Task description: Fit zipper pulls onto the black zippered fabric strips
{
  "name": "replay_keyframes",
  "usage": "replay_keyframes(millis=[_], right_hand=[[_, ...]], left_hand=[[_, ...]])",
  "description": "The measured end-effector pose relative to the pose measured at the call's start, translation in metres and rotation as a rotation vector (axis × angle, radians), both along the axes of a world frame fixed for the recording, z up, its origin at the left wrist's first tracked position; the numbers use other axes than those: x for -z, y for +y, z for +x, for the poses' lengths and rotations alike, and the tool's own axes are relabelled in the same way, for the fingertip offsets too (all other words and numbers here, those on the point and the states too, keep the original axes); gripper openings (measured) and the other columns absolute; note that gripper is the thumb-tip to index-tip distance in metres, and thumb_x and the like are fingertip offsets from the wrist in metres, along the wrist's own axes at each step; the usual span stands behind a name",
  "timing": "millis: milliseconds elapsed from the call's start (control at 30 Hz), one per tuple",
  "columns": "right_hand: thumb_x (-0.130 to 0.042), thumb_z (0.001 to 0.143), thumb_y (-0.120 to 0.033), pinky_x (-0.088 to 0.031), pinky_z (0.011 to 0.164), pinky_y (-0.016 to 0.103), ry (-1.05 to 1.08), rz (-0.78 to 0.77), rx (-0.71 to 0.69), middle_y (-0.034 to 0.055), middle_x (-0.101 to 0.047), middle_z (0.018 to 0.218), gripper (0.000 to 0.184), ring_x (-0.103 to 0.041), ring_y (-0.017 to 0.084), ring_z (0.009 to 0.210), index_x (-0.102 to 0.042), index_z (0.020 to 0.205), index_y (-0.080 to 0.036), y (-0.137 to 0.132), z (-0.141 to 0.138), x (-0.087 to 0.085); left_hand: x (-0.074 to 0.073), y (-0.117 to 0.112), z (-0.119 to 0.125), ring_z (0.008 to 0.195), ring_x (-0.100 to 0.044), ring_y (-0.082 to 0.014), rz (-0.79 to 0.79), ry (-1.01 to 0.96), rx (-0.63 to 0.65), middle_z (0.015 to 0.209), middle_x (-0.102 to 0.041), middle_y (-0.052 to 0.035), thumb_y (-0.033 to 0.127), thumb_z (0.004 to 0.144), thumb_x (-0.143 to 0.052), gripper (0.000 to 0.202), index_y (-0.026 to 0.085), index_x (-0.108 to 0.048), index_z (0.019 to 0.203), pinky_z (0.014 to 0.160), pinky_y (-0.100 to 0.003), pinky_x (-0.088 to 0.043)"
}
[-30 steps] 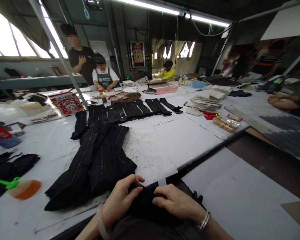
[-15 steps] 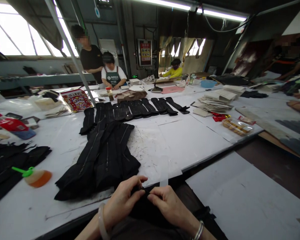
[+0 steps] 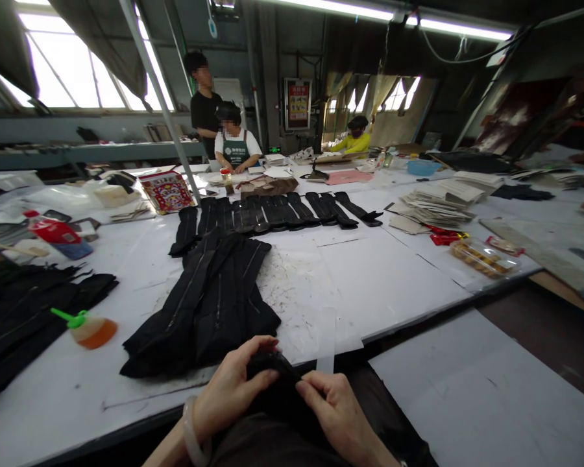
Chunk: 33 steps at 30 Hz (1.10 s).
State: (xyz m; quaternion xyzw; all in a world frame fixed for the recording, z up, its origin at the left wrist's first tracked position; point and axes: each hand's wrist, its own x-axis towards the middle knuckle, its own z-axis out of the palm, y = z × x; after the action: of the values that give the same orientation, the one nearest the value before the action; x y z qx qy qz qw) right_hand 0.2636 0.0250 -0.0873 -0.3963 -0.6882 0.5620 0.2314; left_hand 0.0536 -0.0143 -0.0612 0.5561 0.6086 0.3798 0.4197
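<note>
Near the table's front edge, my left hand (image 3: 241, 379) is closed on a black fabric piece (image 3: 282, 389), thumb below its edge and fingers over the top. My right hand (image 3: 333, 402) pinches the same edge between thumb and forefinger, a short way to the right. The lower part of the cloth merges with dark clothing in my lap. Just beyond my left hand lies a pile of black zippered fabric pieces (image 3: 209, 292). Behind that pile stretches a row of similar black pieces (image 3: 263, 211). A translucent strip (image 3: 326, 344) hangs over the table edge past my right hand.
At left are a squeeze bottle (image 3: 93, 331) of orange liquid, a red pouch (image 3: 53, 230) and more black pieces (image 3: 39, 311). At right are stacked pale sheets (image 3: 433, 201) and a clear food box (image 3: 484, 256). Several people work beyond the white table (image 3: 389, 279).
My right hand has moved a little right and down, away from my left, so more of the black edge shows between them. The camera view has turned slightly left.
</note>
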Motion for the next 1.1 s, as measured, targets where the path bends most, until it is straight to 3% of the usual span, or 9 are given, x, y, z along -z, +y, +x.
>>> replay_keyframes(millis=[133, 233, 300, 367, 467, 600, 900, 1000, 1100], right_hand=[[-0.048, 0.094, -0.039, -0.026, 0.049, 0.024, 0.016, -0.012, 0.008, -0.0031, -0.041, 0.057, 0.040, -0.036, 0.010, 0.054, -0.053, 0.062, -0.016, -0.003, 0.000, 0.002], [-0.053, 0.093, -0.031, -0.040, 0.053, 0.022, 0.062, 0.132, 0.052, 0.0002, -0.058, 0.065, 0.024, -0.052, 0.013, 0.058, -0.066, 0.081, -0.016, -0.003, -0.003, 0.008], [-0.056, 0.091, -0.020, -0.049, 0.062, 0.024, 0.135, 0.436, 0.127, 0.0043, -0.066, 0.080, 0.016, -0.061, 0.016, 0.068, -0.066, 0.102, -0.016, -0.002, -0.006, 0.011], [-0.055, 0.090, -0.010, -0.052, 0.068, 0.026, 0.176, 0.830, 0.154, 0.0077, -0.067, 0.089, 0.029, -0.063, 0.017, 0.075, -0.062, 0.117, -0.016, 0.002, -0.008, 0.009], [-0.051, 0.091, -0.005, -0.052, 0.075, 0.034, 0.093, 1.325, 0.028, 0.0100, -0.067, 0.091, 0.035, -0.062, 0.020, 0.084, -0.062, 0.123, -0.014, 0.008, -0.011, -0.002], [-0.045, 0.094, -0.009, -0.044, 0.085, 0.047, -0.056, 1.660, -0.096, 0.0129, -0.069, 0.095, 0.030, -0.061, 0.026, 0.092, -0.068, 0.114, -0.008, 0.014, -0.012, -0.020], [-0.034, 0.093, -0.003, -0.043, 0.083, 0.047, -0.102, 1.703, -0.145, 0.0163, -0.069, 0.089, 0.035, -0.061, 0.027, 0.089, -0.066, 0.106, -0.001, 0.019, -0.013, -0.030], [-0.033, 0.094, -0.004, -0.043, 0.082, 0.045, -0.056, 1.571, -0.088, 0.0141, -0.067, 0.086, 0.032, -0.060, 0.025, 0.085, -0.064, 0.102, -0.005, 0.017, -0.020, -0.026], [-0.038, 0.093, -0.004, -0.045, 0.074, 0.036, 0.021, 1.254, 0.018, 0.0072, -0.061, 0.079, 0.023, -0.055, 0.020, 0.077, -0.058, 0.086, -0.014, 0.014, -0.026, -0.029]], left_hand=[[0.010, -0.004, 0.008, 0.079, -0.064, -0.0199, -0.204, -0.461, -0.032, 0.086, -0.072, -0.0044, 0.041, 0.076, -0.075, 0.032, 0.017, -0.068, 0.095, 0.073, -0.029, -0.049], [0.012, -0.005, 0.013, 0.068, -0.057, -0.0132, -0.204, -0.602, -0.081, 0.075, -0.066, 0.0002, 0.045, 0.070, -0.081, 0.036, 0.016, -0.066, 0.084, 0.066, -0.023, -0.044], [0.010, -0.006, 0.015, 0.066, -0.054, -0.0115, -0.193, -0.617, -0.095, 0.072, -0.063, 0.0015, 0.045, 0.068, -0.083, 0.038, 0.015, -0.066, 0.081, 0.065, -0.022, -0.042], [0.008, -0.006, 0.016, 0.065, -0.051, -0.0107, -0.187, -0.633, -0.106, 0.071, -0.061, 0.0022, 0.045, 0.066, -0.084, 0.038, 0.015, -0.065, 0.080, 0.065, -0.022, -0.040], [0.006, -0.004, 0.016, 0.065, -0.049, -0.0105, -0.189, -0.667, -0.138, 0.070, -0.060, 0.0033, 0.042, 0.064, -0.086, 0.038, 0.015, -0.064, 0.079, 0.065, -0.022, -0.040], [0.003, -0.003, 0.019, 0.064, -0.047, -0.0103, -0.194, -0.683, -0.169, 0.068, -0.058, 0.0039, 0.041, 0.062, -0.087, 0.038, 0.015, -0.063, 0.076, 0.064, -0.021, -0.039], [-0.009, -0.005, 0.022, 0.063, -0.049, -0.0105, -0.219, -0.764, -0.177, 0.066, -0.059, 0.0042, 0.042, 0.058, -0.089, 0.040, 0.015, -0.064, 0.075, 0.065, -0.022, -0.039], [-0.005, -0.006, 0.022, 0.062, -0.047, -0.0101, -0.222, -0.774, -0.190, 0.064, -0.058, 0.0047, 0.043, 0.058, -0.089, 0.041, 0.016, -0.064, 0.076, 0.062, -0.022, -0.037], [0.000, -0.007, 0.022, 0.064, -0.047, -0.0110, -0.203, -0.759, -0.183, 0.066, -0.059, 0.0035, 0.043, 0.058, -0.088, 0.041, 0.015, -0.064, 0.076, 0.064, -0.023, -0.037]])
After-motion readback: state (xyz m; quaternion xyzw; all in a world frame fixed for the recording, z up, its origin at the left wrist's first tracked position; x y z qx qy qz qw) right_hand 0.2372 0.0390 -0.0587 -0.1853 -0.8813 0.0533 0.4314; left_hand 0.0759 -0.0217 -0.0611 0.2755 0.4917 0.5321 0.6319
